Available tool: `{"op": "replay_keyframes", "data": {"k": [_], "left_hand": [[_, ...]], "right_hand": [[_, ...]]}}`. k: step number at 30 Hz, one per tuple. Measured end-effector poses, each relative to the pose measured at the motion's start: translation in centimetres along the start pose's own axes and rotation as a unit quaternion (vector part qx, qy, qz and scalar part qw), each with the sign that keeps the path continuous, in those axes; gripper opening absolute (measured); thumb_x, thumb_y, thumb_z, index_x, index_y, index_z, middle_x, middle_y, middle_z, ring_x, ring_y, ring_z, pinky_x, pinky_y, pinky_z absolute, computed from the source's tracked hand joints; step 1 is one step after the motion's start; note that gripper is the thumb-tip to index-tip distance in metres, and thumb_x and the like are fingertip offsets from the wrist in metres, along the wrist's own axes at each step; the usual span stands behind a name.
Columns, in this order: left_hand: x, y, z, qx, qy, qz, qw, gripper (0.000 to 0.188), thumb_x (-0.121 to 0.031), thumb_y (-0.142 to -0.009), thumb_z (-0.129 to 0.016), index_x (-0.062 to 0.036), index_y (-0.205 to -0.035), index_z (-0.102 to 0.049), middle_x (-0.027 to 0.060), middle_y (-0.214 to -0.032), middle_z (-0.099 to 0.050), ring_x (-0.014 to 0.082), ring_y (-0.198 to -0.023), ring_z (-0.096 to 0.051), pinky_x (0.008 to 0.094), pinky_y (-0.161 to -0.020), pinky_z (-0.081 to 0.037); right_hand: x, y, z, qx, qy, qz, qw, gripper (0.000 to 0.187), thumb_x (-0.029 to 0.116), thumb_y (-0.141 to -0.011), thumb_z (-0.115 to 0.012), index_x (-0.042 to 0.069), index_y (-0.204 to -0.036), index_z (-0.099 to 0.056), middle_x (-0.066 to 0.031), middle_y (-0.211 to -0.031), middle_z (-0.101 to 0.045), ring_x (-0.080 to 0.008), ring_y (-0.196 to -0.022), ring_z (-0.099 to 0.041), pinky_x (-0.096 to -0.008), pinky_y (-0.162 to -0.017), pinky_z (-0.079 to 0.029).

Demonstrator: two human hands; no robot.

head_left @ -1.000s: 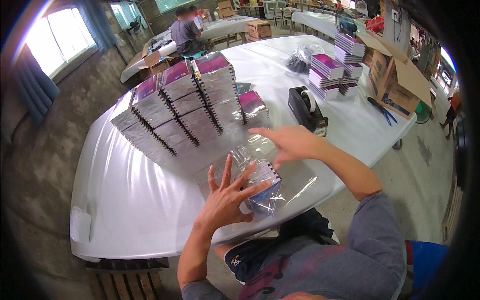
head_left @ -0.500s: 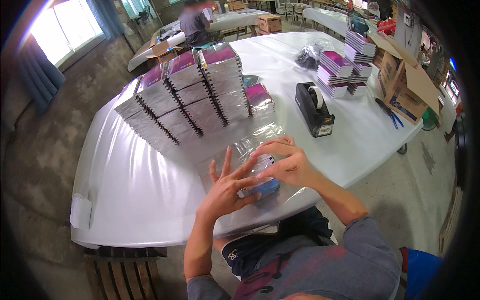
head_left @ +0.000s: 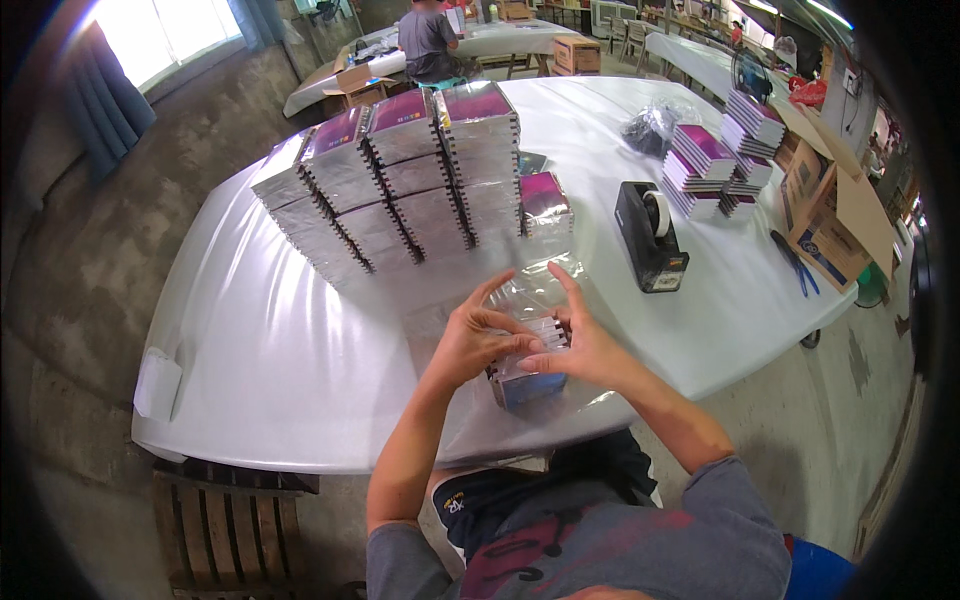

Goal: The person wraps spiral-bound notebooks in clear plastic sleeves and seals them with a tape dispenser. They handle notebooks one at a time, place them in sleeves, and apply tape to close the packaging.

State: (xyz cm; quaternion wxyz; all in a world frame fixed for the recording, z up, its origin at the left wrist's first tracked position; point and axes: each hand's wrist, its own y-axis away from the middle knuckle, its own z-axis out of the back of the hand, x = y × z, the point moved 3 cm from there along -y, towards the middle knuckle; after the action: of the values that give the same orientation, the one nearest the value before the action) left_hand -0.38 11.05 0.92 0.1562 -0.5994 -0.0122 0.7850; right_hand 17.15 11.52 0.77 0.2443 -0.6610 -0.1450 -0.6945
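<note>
A small stack of spiral notebooks (head_left: 527, 372) is being held between both hands at the near edge of the white table (head_left: 250, 340). It is being gripped from the left by the left hand (head_left: 472, 343) and from the right by the right hand (head_left: 578, 345). Its long side is running near to far. Clear plastic wrap (head_left: 540, 285) is lying just beyond it. Both hands are equally close.

A bright window (head_left: 165, 30) lights grey concrete walls, a concrete floor (head_left: 830, 440) and white-covered tables (head_left: 250, 340).
</note>
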Motion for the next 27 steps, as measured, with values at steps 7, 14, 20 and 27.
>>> {"op": "replay_keyframes", "data": {"k": [7,14,20,27], "left_hand": [[0.3,0.8,-0.5,-0.094,0.122,0.038,0.987,0.077,-0.024,-0.068,-0.083,-0.0125,-0.134,-0.044,0.0239,-0.123,-0.055,0.0258,-0.107,-0.060,0.0344,-0.085,-0.049],[0.8,2.2,-0.3,-0.034,0.082,0.124,0.988,0.113,-0.028,-0.066,-0.086,0.0010,-0.146,-0.011,0.0268,-0.103,-0.064,0.0290,-0.098,-0.063,0.0353,-0.082,-0.050],[0.7,1.8,-0.5,-0.041,0.071,0.144,0.986,0.109,-0.025,-0.066,-0.084,0.0008,-0.145,-0.014,0.0283,-0.102,-0.063,0.0298,-0.099,-0.063,0.0361,-0.082,-0.050],[1.9,1.7,-0.1,-0.025,0.047,0.123,0.991,0.104,-0.019,-0.071,-0.082,-0.0007,-0.145,-0.012,0.0290,-0.107,-0.061,0.0281,-0.099,-0.062,0.0345,-0.081,-0.050]], "right_hand": [[-0.3,-1.7,0.6,0.005,-0.052,-0.055,0.997,0.110,0.010,-0.066,-0.084,0.010,-0.147,-0.010,-0.0042,-0.085,-0.062,-0.0123,-0.084,-0.059,-0.0283,-0.076,-0.046],[0.0,-2.2,1.1,0.070,-0.070,-0.102,0.990,0.079,0.006,-0.076,-0.071,0.007,-0.143,-0.030,-0.0085,-0.096,-0.065,-0.0128,-0.086,-0.060,-0.0267,-0.079,-0.046],[-1.7,-3.2,3.9,0.161,-0.173,-0.188,0.953,0.039,0.001,-0.080,-0.060,-0.002,-0.118,-0.058,-0.0117,-0.106,-0.065,-0.0147,-0.100,-0.058,-0.0264,-0.090,-0.044],[0.2,-7.5,1.7,0.184,-0.084,-0.105,0.974,0.020,0.001,-0.078,-0.063,-0.002,-0.096,-0.070,-0.0112,-0.101,-0.068,-0.0147,-0.096,-0.060,-0.0273,-0.089,-0.045]]}}
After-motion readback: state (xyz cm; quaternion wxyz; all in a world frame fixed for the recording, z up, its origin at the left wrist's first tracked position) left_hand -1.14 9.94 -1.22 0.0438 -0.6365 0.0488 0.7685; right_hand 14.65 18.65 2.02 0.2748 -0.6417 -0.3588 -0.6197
